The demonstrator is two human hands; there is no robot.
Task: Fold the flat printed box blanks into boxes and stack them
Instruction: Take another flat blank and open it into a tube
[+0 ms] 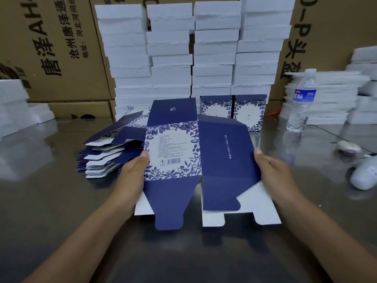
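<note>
While you hold the flat navy-and-white floral printed cardboard box blank (pixel 195 158) between your hands, mind where the pressure goes. Your left hand (pixel 133 170) pinches the outer edge of the floral panel, thumb on top and fingers hidden beneath. Your right hand (pixel 271 170) grips the outer edge of the plain navy panel the same way. The blank slopes over the glossy grey table (pixel 51 190); whether its lower flaps touch it, you cannot tell from here.

It looks best to press both edges inward so the crease between your thumbs breaks into a square tube, rather than bowing the panels. Keep your thumbs off the flaps, which look thin and easy to crease.

The fanned pile of flat navy blanks (pixel 106 156) lies just outside your left hand. Two folded floral boxes (pixel 232 111) stand upright beyond your hands, likely where this one joins them.
</note>
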